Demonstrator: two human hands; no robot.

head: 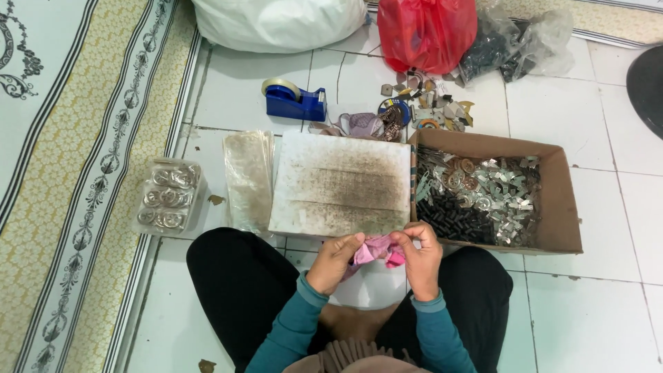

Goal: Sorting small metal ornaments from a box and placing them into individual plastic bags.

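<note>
Both hands, left hand (336, 260) and right hand (417, 253), grip clamped on a crumpled pink cloth (376, 251)

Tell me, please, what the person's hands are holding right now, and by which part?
Both hands hold a small pink piece of fabric: the left hand pinches its left edge, the right hand its upper right edge.
</note>
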